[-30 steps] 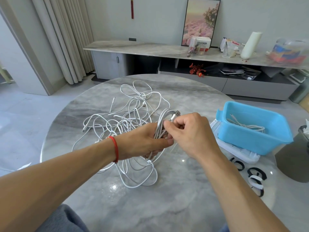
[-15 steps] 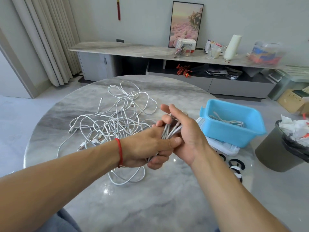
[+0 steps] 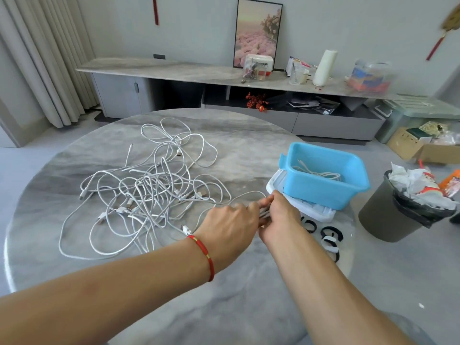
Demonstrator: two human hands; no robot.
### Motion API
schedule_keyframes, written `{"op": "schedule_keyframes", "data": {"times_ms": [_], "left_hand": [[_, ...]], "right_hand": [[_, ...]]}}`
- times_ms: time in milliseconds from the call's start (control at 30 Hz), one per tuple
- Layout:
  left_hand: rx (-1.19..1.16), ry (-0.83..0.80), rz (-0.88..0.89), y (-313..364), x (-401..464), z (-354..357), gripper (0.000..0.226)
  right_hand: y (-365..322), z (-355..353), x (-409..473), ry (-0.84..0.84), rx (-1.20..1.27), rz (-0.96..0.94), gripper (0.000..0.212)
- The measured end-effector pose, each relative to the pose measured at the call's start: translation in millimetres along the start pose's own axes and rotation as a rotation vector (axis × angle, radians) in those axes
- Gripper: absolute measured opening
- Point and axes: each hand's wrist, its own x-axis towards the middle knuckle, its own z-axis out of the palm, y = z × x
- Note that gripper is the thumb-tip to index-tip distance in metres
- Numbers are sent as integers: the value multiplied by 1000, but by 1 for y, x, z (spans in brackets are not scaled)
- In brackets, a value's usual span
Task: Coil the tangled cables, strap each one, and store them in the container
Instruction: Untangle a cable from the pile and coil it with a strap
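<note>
Your left hand [image 3: 230,226] and right hand [image 3: 280,215] both grip the coiled cable [image 3: 264,212], fingers closed round it; next, take a strap [image 3: 332,233] near right and bind it.

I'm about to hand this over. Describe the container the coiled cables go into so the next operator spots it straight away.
Start at the round marble table and look to its right edge, just beyond the two hands. There sits the blue plastic bin, open-topped, resting on a white lid, with one white cable already inside. It is the only bright blue thing on the table; the dark trash can beside it stands on the floor.
</note>
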Motion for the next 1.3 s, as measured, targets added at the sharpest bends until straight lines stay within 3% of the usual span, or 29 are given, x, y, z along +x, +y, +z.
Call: {"op": "schedule_keyframes", "data": {"times_ms": [133,233,300,400,500,700,900,1000,1100,1200,1300], "left_hand": [[-339,19,-99,-22,8,2,21],[-359,12,-213,-50,14,0,24],[-416,-23,-286,-65,16,-2,30],[-519,-112,-375,-72,21,-3,29],[-642,-184,-388,-68,23,-5,39],[-1009,-320,-520,-69,24,-5,38],[-1233,-394,-586,-75,23,-8,39],[-1200,-389,-588,-76,21,-10,39],[-1089,-363,-568,-72,15,-10,40],[-1031,-347,-535,-65,13,-14,40],[-1015,-348,-499,-55,12,-20,42]], "right_hand": [[-9,-12,12,-226,-299,-19,47],[-28,-28,27,-89,-649,-401,42],[-41,-39,39,-27,-1089,-662,27],[-40,-48,61,-134,-1607,-803,14],[-23,-43,75,-212,-1870,-976,16],[-5,-26,82,-191,-1996,-965,16],[-38,-27,61,-260,-1570,-900,14],[-51,-34,38,-284,-1321,-925,18],[-56,-37,16,-449,-1059,-874,16],[-51,-33,5,-634,-1023,-799,11],[-44,-31,1,-685,-1103,-778,9]]}}
